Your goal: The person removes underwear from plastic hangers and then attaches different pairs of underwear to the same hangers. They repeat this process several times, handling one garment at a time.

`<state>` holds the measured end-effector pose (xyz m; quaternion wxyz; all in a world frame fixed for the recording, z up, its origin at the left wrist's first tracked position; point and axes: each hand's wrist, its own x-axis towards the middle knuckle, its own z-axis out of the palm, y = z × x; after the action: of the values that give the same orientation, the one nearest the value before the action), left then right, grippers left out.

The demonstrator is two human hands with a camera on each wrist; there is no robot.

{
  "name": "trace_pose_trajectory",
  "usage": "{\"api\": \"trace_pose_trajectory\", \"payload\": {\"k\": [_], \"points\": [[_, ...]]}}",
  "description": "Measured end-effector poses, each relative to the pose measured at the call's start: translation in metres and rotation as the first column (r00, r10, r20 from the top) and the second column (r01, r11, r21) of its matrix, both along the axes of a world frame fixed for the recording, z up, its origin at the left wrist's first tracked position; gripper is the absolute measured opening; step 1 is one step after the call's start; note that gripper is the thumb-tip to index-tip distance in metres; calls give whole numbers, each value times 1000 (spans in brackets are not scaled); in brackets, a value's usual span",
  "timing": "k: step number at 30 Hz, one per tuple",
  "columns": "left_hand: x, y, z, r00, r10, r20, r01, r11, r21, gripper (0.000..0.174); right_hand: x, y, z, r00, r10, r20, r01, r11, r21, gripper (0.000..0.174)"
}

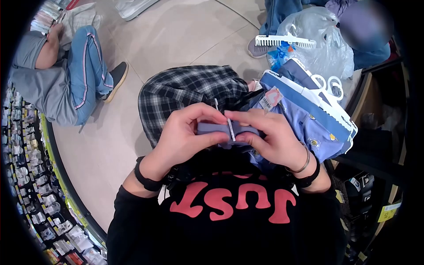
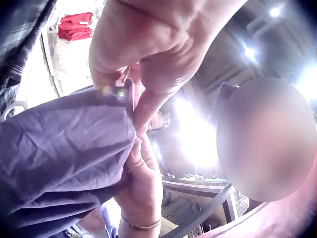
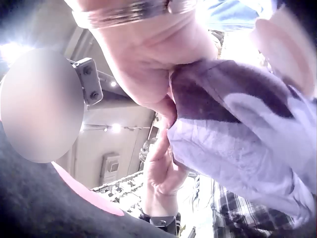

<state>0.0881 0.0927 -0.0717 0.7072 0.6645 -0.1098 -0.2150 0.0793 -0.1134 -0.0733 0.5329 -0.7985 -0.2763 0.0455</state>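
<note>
Before the chest, my left hand and right hand pinch a purple-blue garment by its edge, thumbs toward me and fingers on the far side. A thin white strip stands upright between the two sets of fingertips. The cloth hangs in folds from the pinched edge in the left wrist view. From the right wrist, a darker inner face and a paler outer face of the garment show. Just beyond the right hand lies blue printed clothing on a white hanger, with a paper tag.
Black-and-white plaid cloth covers the lap. A clear plastic bag and another white hanger are at the far right. A seated person is at left, near a curved rack of small packets. Dark shelving stands at right.
</note>
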Motion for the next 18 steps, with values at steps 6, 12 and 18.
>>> {"api": "trace_pose_trajectory", "payload": {"k": [6, 12, 18], "points": [[2, -2, -4, 1000, 12, -24, -11, 998, 68, 16, 0, 5, -8, 1000, -11, -29, 11, 1000, -13, 38], [3, -7, -16, 999, 15, -32, -13, 999, 46, 15, 7, 0, -10, 999, 4, -37, -6, 997, -74, 30], [7, -10, -30, 997, 42, -64, -39, 998, 51, 14, 11, -4, -29, 999, -32, -15, 32, 999, 6, 29]]}}
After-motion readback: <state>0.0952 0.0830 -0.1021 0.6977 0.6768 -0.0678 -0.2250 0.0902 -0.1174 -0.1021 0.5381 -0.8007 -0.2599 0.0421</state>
